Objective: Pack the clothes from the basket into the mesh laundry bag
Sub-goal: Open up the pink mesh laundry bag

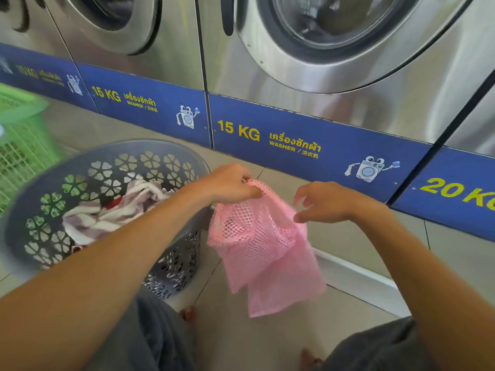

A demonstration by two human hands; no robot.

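Note:
A pink mesh laundry bag (pixel 263 250) hangs in the air in front of me, above the tiled floor. My left hand (pixel 230 184) pinches its top rim. My right hand (pixel 325 202) is at the bag's right edge with fingers curled; it looks to be touching the mesh, but a firm grip does not show. To the left stands a grey plastic basket (pixel 88 167) with flower-shaped holes. Inside it lie clothes (pixel 112 212): a white and grey striped piece and something red underneath.
A green plastic basket (pixel 22 135) stands at the far left. Steel washers (pixel 334 84) with a blue label band line the back, raised on a tiled step (pixel 356 271). My knees in grey shorts (pixel 158 338) are at the bottom.

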